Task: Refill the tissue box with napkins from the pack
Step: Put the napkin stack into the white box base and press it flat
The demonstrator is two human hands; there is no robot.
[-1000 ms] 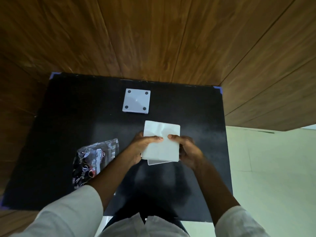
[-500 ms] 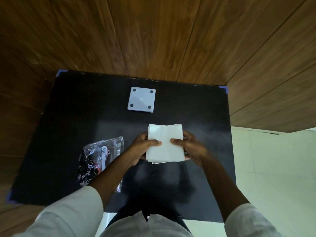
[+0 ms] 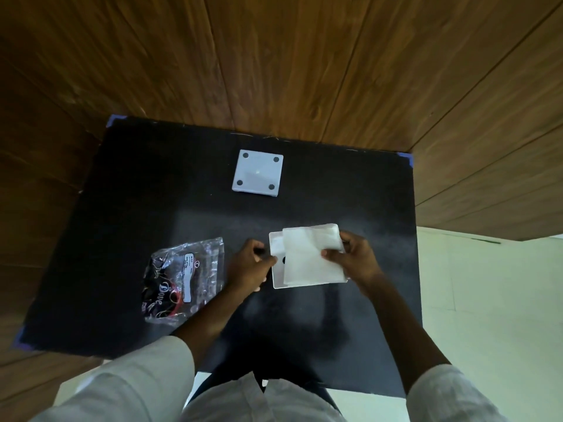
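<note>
Napkins held over the white box, both hands at work.

One stack of white square napkins (image 3: 310, 257) sat slightly askew on the one white tissue box (image 3: 275, 263), near the middle of the black surface (image 3: 137, 193). The right hand (image 3: 355, 257) pinched the stack at its 3 o'clock edge, thumb on top. The left hand (image 3: 249, 264) was curled against the box's 9 o'clock side, gripping it. One crinkled clear pack (image 3: 182, 278) lay at 9 o'clock from the box; one white square lid (image 3: 258, 173) with four dark dots lay at 11 o'clock.
</note>
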